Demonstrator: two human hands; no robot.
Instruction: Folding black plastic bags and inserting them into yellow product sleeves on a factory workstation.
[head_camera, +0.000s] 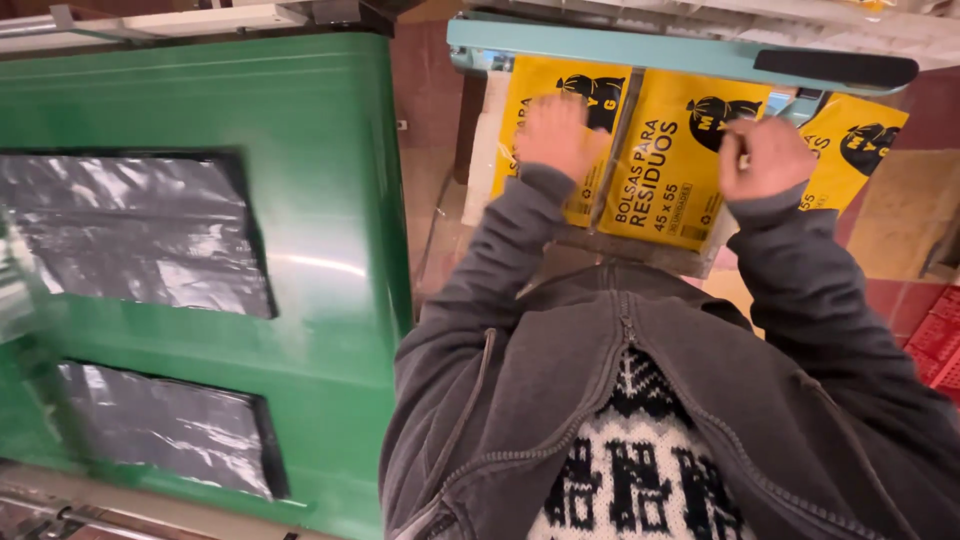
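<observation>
3 yellow bag packs: far left, far mid, far right. 2 black bag stacks, left: far one, near one. 2 hands: left, right.

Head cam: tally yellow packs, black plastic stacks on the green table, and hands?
Yellow bag packs: 3
Black plastic stacks: 2
Hands: 2, left hand, right hand
Total: 7
</observation>
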